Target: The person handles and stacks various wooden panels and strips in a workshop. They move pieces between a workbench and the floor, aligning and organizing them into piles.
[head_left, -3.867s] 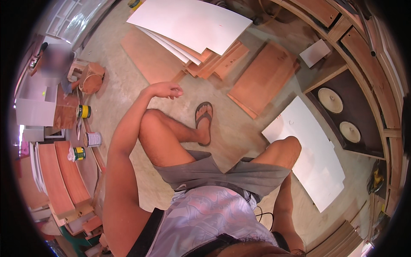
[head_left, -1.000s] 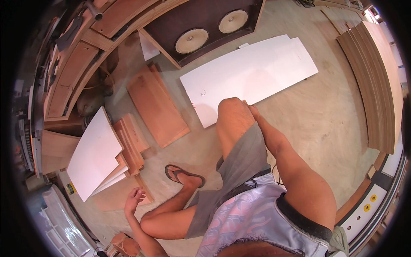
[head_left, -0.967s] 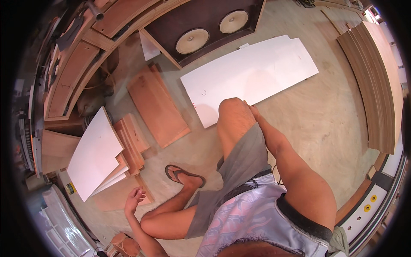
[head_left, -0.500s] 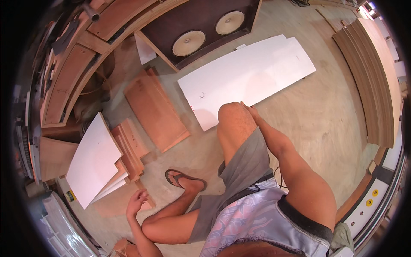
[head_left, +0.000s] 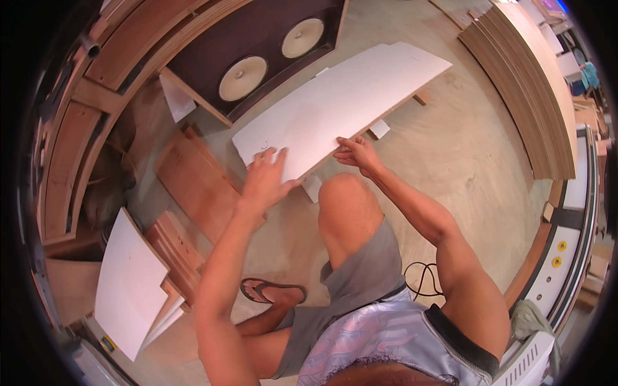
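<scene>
A long white board (head_left: 347, 96) with a stepped far corner stretches ahead of me. At its near left end, my left hand (head_left: 262, 183) lies with fingers spread on the white face. My right hand (head_left: 357, 154) pinches the near long edge, its index fingertip and thumb at the rim. Under that edge show a small white piece (head_left: 380, 129), a wooden strip (head_left: 421, 97) and another white piece (head_left: 312, 188), so the board sits above the floor. My bent knee is close to the near edge.
Brown boards (head_left: 199, 180) lie left of the white board. White cut panels (head_left: 129, 283) and brown strips (head_left: 174, 244) are stacked lower left. A dark cabinet with two round cream discs (head_left: 243, 78) stands behind. Stacked sheets (head_left: 521, 90) rise at right; a black cable (head_left: 421, 280) curls beside me.
My left hand has come up from beside my knee onto the white board. The right hand has moved out from behind my knee to its edge, which now shows pieces beneath.
</scene>
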Available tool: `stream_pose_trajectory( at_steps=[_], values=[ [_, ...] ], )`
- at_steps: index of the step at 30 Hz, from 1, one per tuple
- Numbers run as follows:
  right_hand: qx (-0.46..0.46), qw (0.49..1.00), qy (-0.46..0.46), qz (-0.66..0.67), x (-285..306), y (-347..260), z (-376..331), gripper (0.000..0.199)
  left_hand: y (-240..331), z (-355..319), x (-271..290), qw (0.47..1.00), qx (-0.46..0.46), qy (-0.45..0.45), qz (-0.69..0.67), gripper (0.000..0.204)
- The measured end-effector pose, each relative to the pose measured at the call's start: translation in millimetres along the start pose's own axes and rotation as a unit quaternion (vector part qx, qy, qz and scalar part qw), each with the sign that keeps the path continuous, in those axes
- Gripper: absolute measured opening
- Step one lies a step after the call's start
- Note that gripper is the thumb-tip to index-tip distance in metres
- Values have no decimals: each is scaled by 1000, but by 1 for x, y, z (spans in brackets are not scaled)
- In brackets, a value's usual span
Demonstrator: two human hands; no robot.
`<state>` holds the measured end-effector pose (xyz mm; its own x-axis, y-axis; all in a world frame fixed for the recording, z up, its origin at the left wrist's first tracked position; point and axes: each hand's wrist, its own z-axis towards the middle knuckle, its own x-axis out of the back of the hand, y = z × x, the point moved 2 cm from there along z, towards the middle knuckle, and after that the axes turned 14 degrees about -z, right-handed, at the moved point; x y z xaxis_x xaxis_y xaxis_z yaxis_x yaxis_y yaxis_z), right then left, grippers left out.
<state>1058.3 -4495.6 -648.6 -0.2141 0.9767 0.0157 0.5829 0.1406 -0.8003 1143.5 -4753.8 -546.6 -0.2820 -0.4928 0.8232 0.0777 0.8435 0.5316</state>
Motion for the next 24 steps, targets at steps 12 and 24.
stream_pose_trajectory(
  at_steps=[12,24],
  values=[
    [27,993,110,17,-33,-64,-7,36,3,45,-21,996,-73,55,3,54],
    [-54,991,79,-97,-38,-132,-75,36,32,23,56,988,68,-103,-97,56]
  ],
)
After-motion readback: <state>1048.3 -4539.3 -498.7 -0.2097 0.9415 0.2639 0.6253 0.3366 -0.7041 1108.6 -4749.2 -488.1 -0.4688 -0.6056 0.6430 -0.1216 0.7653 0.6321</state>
